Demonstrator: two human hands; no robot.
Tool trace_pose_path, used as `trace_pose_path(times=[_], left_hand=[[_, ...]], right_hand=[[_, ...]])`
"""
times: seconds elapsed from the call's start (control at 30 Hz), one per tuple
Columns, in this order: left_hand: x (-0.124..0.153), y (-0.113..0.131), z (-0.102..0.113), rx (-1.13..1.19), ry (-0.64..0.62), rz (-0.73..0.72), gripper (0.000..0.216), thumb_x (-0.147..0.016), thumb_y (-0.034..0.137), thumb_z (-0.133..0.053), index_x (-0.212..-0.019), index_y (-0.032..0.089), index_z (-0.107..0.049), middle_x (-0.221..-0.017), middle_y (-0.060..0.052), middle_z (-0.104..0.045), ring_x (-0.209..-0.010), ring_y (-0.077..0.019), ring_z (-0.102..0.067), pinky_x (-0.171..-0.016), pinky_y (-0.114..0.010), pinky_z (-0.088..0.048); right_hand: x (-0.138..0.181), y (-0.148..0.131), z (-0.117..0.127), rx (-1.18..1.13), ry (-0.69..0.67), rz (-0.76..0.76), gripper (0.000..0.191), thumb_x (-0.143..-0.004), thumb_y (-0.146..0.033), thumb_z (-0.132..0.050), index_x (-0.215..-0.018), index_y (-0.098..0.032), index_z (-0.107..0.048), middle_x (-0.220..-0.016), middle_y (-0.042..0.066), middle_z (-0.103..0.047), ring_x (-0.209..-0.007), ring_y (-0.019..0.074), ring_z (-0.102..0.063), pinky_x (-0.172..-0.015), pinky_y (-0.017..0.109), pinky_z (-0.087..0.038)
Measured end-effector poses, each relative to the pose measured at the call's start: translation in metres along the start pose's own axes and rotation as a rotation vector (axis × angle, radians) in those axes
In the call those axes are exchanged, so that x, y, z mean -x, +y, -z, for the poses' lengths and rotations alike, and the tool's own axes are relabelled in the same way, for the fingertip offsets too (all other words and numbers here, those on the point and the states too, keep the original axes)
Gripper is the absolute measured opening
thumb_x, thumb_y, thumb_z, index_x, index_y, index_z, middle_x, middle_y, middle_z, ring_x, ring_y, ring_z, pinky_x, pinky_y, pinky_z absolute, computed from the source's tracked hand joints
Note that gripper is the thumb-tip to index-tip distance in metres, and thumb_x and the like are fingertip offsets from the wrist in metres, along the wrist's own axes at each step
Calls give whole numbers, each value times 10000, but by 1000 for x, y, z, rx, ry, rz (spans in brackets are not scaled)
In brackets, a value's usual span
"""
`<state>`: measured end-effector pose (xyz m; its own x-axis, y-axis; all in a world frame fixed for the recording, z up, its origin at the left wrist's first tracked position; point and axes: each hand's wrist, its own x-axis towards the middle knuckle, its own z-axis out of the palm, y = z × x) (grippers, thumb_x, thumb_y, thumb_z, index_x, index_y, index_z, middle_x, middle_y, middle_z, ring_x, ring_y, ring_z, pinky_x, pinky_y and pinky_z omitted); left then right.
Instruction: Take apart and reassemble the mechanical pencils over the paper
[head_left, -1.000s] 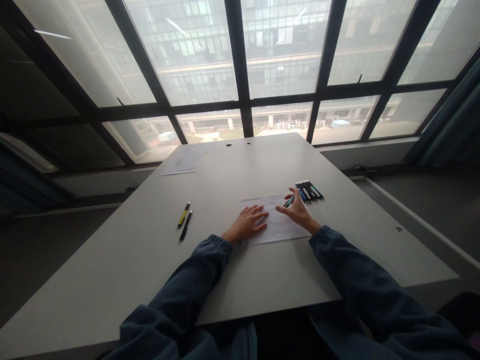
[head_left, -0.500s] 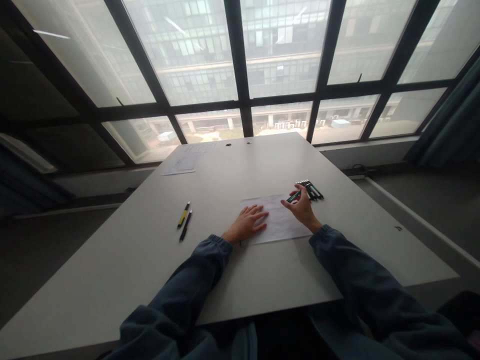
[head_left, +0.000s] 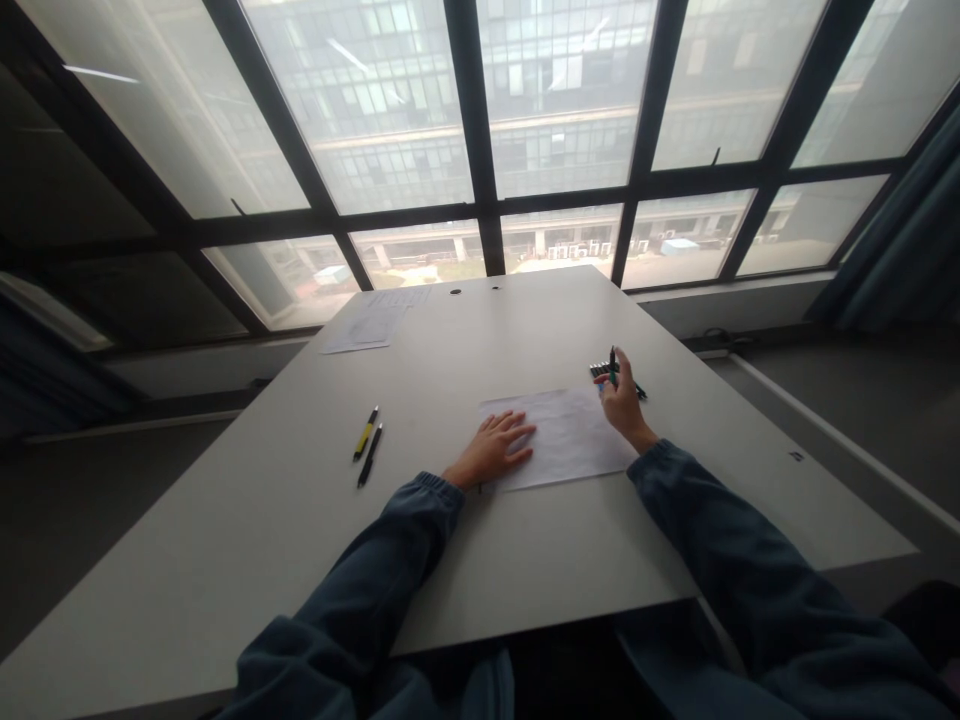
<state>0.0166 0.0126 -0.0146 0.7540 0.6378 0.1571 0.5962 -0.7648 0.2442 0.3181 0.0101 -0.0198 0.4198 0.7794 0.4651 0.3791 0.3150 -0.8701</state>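
Observation:
My left hand [head_left: 495, 446] lies flat with fingers spread on the left side of a white sheet of paper [head_left: 566, 435]. Between the fingers of my right hand [head_left: 622, 402] is a pen [head_left: 613, 368] with a dark tip and a green part, held nearly upright. That hand is raised at the paper's right edge. Partly hidden behind it, a row of several pens [head_left: 599, 370] lies side by side on the table.
On the white table [head_left: 262, 560], a yellow-and-black pen [head_left: 365, 434] and a black pen [head_left: 370, 457] lie left of the paper. Printed sheets [head_left: 367, 326] rest at the far left corner. Large windows [head_left: 555, 100] stand beyond the table.
My right hand has moved right and slightly up, off the paper toward the row of pens, and the pen in it has turned from slanted to nearly upright. My left hand has stayed still.

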Motion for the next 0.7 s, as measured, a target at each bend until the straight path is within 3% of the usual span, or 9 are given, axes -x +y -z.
trace_pose_path(times=[0.07,0.17,0.27,0.43,0.7], left_hand=[[1,0,0,-2,0,1,519,-923,552,-477,-1394,337,-508,-1536,-30,-382,-1435,-292,-300,-1185,-518,-211],[1,1,1,-3,-2,1,520,-925,553,-473,-1394,333,-508,-1535,-34,-382,-1435,-292,-298,-1185,-520,-208],[2,0,1,2,-2,0,518,-925,549,-476,-1394,333,-509,-1535,-33,-383,-1435,-292,-298,-1186,-517,-209],[2,-1,1,9,-4,7,517,-919,545,-489,-1389,333,-516,-1535,-32,-382,-1434,-289,-300,-1187,-512,-209],[3,0,2,12,-6,12,523,-915,546,-499,-1393,333,-513,-1535,-29,-383,-1436,-287,-296,-1191,-507,-206]], right_hand=[[-16,14,17,38,29,-4,604,-831,-281,-515,-1409,-166,-384,-868,60,-680,-693,178,-619,-622,300,-524],[-41,40,45,180,217,-43,434,-779,-346,-576,-1124,-87,-628,-922,155,-698,-809,238,-650,-726,364,-537],[-57,66,68,326,321,-82,403,-770,-310,-535,-1067,-82,-686,-928,165,-707,-822,259,-653,-781,411,-532],[-60,87,80,399,249,-116,415,-690,-187,-529,-1043,-72,-716,-924,169,-723,-807,264,-675,-801,401,-540],[-56,79,68,521,119,-119,305,-691,-166,-547,-906,-99,-754,-872,148,-751,-835,258,-701,-848,363,-531]])
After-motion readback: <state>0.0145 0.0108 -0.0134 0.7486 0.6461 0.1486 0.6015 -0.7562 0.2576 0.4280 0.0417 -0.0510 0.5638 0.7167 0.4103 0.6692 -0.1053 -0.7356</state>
